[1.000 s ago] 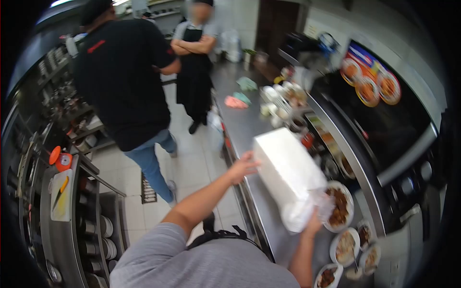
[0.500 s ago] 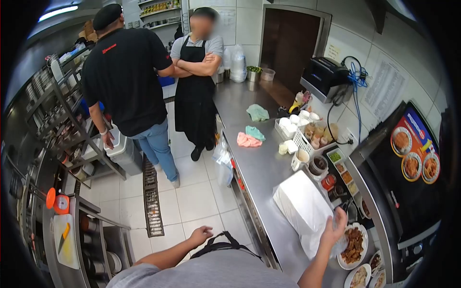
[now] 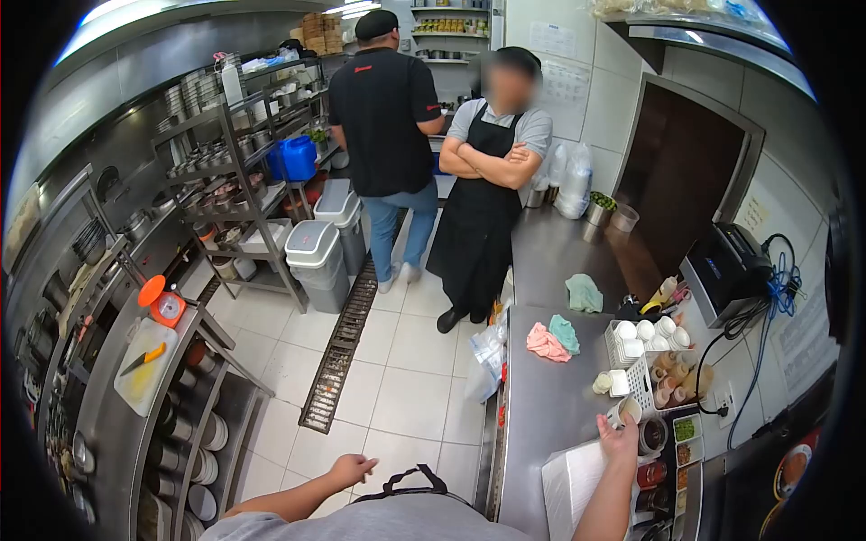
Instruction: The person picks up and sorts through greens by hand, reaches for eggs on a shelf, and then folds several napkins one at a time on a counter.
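My right hand [image 3: 618, 439] reaches over the steel counter with its palm turned up and fingers apart. Its fingertips are right at a white cup [image 3: 624, 413] with pale contents. Beneath my right forearm lies a stack of white paper sheets or bags [image 3: 570, 487], partly hidden by the arm. Beside the cup stands a round container of dark sauce [image 3: 653, 436]. My left hand [image 3: 352, 471] hangs in front of my body above the floor, fingers loosely curled in with nothing in them.
White baskets hold small cups [image 3: 642, 338] and sauce tubs [image 3: 672, 379]. Pink [image 3: 547, 343] and green cloths lie on the counter. Two people stand ahead, one in a black apron [image 3: 478, 216]. At left, a knife [image 3: 144, 358] rests on a cutting board near an orange scale [image 3: 165, 307].
My view has swung left. My right hand has moved forward from beside the food bowls and white stack to the cup. My left hand's fingers have curled in.
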